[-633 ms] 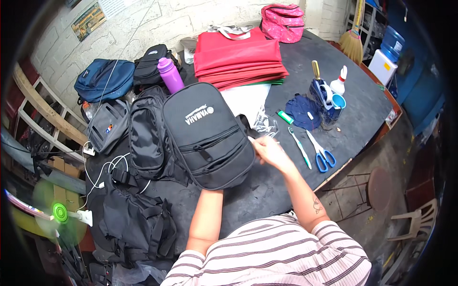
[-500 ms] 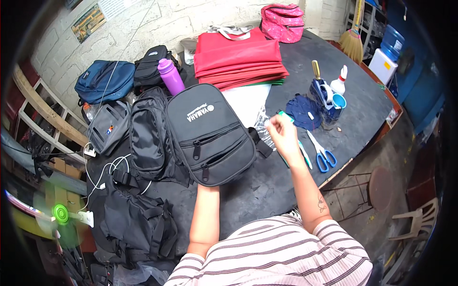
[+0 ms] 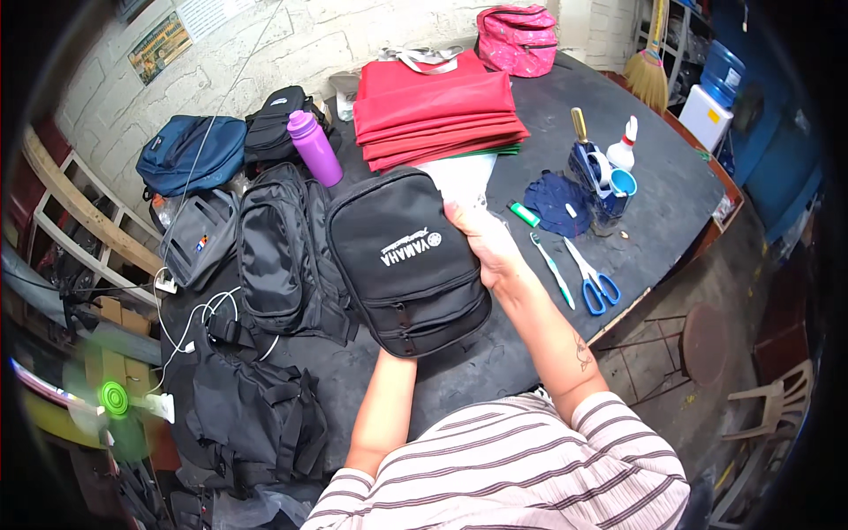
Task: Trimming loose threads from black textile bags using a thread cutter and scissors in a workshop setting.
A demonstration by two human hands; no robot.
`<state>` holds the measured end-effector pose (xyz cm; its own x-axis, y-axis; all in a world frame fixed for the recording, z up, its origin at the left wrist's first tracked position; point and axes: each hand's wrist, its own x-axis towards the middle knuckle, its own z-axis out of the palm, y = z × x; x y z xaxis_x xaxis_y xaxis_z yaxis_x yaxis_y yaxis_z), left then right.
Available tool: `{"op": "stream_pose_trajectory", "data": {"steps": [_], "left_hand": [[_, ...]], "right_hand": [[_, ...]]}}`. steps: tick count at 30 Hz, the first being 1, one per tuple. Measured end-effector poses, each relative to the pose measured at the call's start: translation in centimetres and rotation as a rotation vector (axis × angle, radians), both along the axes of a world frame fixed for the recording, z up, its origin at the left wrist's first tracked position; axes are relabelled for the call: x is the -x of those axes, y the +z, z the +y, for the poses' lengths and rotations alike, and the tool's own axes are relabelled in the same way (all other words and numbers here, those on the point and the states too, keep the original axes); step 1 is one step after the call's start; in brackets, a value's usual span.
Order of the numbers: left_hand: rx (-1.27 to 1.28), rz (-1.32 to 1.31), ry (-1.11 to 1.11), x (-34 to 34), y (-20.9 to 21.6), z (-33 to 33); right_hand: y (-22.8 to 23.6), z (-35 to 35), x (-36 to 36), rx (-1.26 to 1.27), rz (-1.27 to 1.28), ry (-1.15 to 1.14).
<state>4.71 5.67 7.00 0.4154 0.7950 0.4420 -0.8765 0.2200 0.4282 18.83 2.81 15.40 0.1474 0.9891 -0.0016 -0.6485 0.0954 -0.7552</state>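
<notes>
A small black zippered bag (image 3: 406, 252) with a white print is held in front of me, its pocket zippers toward me. My left forearm (image 3: 382, 406) reaches up beneath its near end; the left hand itself is hidden behind the bag, which rests on it. At the bag's right side, my right hand (image 3: 488, 243) is closed on the edge, thumb over the front panel. Just left of it a larger black backpack (image 3: 272, 256) stands on the table. Right of my right hand lie a toothbrush (image 3: 553, 269) and blue-handled scissors (image 3: 594, 281).
Folded red fabric (image 3: 437, 115) is stacked at the back, beside a purple bottle (image 3: 316, 150). More bags, among them a blue one (image 3: 190, 155) and a pink one (image 3: 517, 40), stand about the dark table (image 3: 671, 190). A tape dispenser (image 3: 599, 181) sits right; a green fan (image 3: 115, 397) blurs at left.
My right hand has come in from beside the bag and taken its right edge. The bag has shifted slightly right and toward me and tilted, its side strap now out of sight.
</notes>
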Motion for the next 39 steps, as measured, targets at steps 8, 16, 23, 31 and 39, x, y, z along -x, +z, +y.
{"op": "stream_pose_trajectory", "data": {"steps": [8,16,23,31,39], "left_hand": [[-0.076,-0.068,-0.056,-0.6,1.4,0.2],[-0.303,0.262,0.054,-0.5,-1.4,-0.4],[-0.633,1.094,0.694,0.2,1.5,-0.9],[-0.198,0.281,0.130,1.2,0.1,-0.1],[-0.050,0.043,-0.082,3.0,-2.4,0.4]], "right_hand": [[-0.3,-2.0,0.8,-0.342,-1.278,-0.851],[-0.5,-4.8,7.1,-0.630,-1.299,-0.523],[-2.4,-1.5,0.2,-0.195,-1.603,-0.879],[-2.9,-6.5,5.9,-0.463,-1.395,-0.391],[-4.6,-2.7,-1.8,0.002,-1.146,-0.347]]}}
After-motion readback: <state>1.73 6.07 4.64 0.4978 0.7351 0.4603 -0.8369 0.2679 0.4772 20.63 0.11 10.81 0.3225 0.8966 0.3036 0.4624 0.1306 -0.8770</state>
